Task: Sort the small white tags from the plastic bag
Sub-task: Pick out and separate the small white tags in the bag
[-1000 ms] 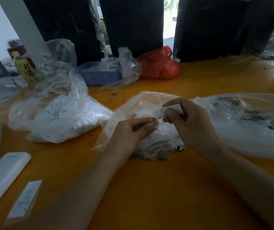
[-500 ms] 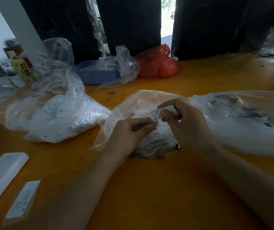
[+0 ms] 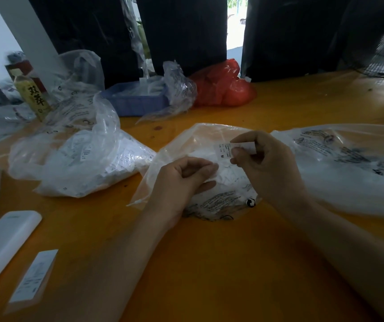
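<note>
A clear plastic bag (image 3: 200, 138) full of small white tags lies in the middle of the orange table (image 3: 209, 263). My right hand (image 3: 270, 168) pinches a small white tag (image 3: 223, 151) printed with an "M" between thumb and forefinger, just above the bag. My left hand (image 3: 181, 180) rests on the bag's left side with its fingers curled, pinching at the plastic or the tags beneath; what it holds is hidden.
A second bag of tags (image 3: 77, 159) lies to the left, a third clear bag (image 3: 349, 168) to the right. Behind stand a blue tray (image 3: 135, 101), a red bag (image 3: 223, 87) and a bottle (image 3: 33, 96). A white device (image 3: 2, 242) and a label strip (image 3: 33, 277) lie front left.
My right hand has turned the tag slightly so its printed face shows. My left hand stays on the bag.
</note>
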Demonstrator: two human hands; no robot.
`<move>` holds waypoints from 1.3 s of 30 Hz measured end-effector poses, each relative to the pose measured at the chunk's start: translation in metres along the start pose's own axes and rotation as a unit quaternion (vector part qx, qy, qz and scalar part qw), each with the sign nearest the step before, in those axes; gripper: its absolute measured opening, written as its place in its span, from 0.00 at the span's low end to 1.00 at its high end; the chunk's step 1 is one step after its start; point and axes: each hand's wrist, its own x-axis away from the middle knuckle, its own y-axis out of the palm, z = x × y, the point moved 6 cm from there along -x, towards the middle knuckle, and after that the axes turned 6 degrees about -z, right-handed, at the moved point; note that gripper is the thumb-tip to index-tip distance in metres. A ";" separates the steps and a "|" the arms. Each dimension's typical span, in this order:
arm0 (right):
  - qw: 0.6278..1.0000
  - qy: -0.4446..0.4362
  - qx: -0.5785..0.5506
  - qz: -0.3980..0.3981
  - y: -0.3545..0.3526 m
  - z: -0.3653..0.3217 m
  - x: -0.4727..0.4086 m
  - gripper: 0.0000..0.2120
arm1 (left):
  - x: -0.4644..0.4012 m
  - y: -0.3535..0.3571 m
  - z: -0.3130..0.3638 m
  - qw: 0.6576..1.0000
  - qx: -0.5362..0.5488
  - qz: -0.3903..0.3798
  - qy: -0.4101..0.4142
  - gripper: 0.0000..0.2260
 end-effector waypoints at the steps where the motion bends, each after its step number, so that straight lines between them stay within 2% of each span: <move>1: 1.000 0.004 0.002 -0.017 0.003 0.000 0.000 0.06 | 0.000 0.000 0.001 1.000 0.017 0.009 0.006 0.08; 5: 0.997 0.016 0.024 -0.076 0.016 0.003 0.002 0.08 | -0.001 -0.002 -0.001 0.996 0.073 0.043 0.009 0.09; 12: 0.998 0.028 -0.002 -0.053 0.013 0.005 0.001 0.09 | -0.001 -0.003 0.001 0.995 0.079 0.061 0.002 0.13; 16: 0.996 0.037 0.036 -0.077 0.015 0.007 -0.001 0.11 | 0.000 0.000 0.003 0.996 0.072 0.055 0.008 0.13; 20: 0.992 0.039 0.055 -0.106 0.018 0.009 0.000 0.06 | 0.001 -0.001 0.003 0.998 0.026 0.063 0.017 0.06; 25: 0.988 0.035 0.068 -0.135 0.020 0.009 0.001 0.08 | 0.005 0.000 0.010 0.994 -0.077 0.049 0.055 0.07; 27: 0.991 0.045 0.043 -0.120 0.020 0.010 0.002 0.12 | 0.006 0.002 0.011 0.993 -0.094 0.042 0.059 0.08; 29: 0.996 0.059 -0.001 -0.072 0.015 0.012 0.001 0.15 | 0.006 0.002 0.011 0.994 -0.090 0.045 0.052 0.08; 31: 0.997 0.060 -0.019 -0.042 0.011 0.012 0.000 0.08 | 0.005 0.001 0.010 0.995 -0.072 0.055 0.039 0.08; 33: 0.997 0.055 -0.018 -0.054 0.014 0.012 0.001 0.04 | 0.005 -0.001 0.009 0.996 -0.055 0.066 0.027 0.08; 39: 0.994 0.052 -0.013 -0.092 0.023 0.011 0.003 0.05 | 0.004 -0.002 0.006 0.998 -0.021 0.065 0.007 0.08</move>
